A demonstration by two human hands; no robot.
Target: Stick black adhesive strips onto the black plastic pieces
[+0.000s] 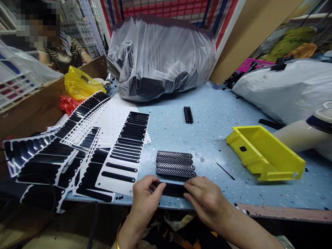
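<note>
Between my two hands, at the table's front edge, is a long flat black strip-shaped piece (pixel 173 189). My left hand (pixel 146 195) pinches its left end between thumb and fingers. Its right end is gripped by my right hand (pixel 207 195). Just beyond lie several black bars with a lattice pattern (pixel 175 164), side by side. To the left, a white sheet of long black stickers (pixel 124 148) lies flat, with gaps between the lowest ones. A small black grooved block (pixel 188 114) rests farther back.
A yellow bin (pixel 267 155) stands at right, with a thin black stick (pixel 225 171) beside it. More black sticker sheets (pixel 46 162) overlap at left. A large plastic-wrapped bundle (pixel 163 58) sits at the back. Another person (pixel 64 52) is at the far left, behind a wooden board (pixel 33 93).
</note>
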